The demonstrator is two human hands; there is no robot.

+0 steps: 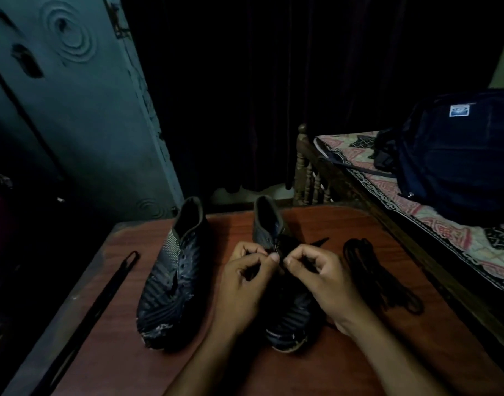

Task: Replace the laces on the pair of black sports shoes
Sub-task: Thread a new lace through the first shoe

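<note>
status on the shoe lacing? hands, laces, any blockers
Left hand and right hand both pinching the lace at the right shoe. Left shoe unlaced. Bundled lace right, flat lace left. No blockers.

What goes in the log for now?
both hands pinch lace | right shoe | left shoe unlaced

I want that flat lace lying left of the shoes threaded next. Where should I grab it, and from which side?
Judging by its pose, pinch the flat lace at its far looped end near the left shoe, coming from above. It lies flat and straight on the table, so fingers must close across its narrow width; that end is apart from the shoe.
</note>
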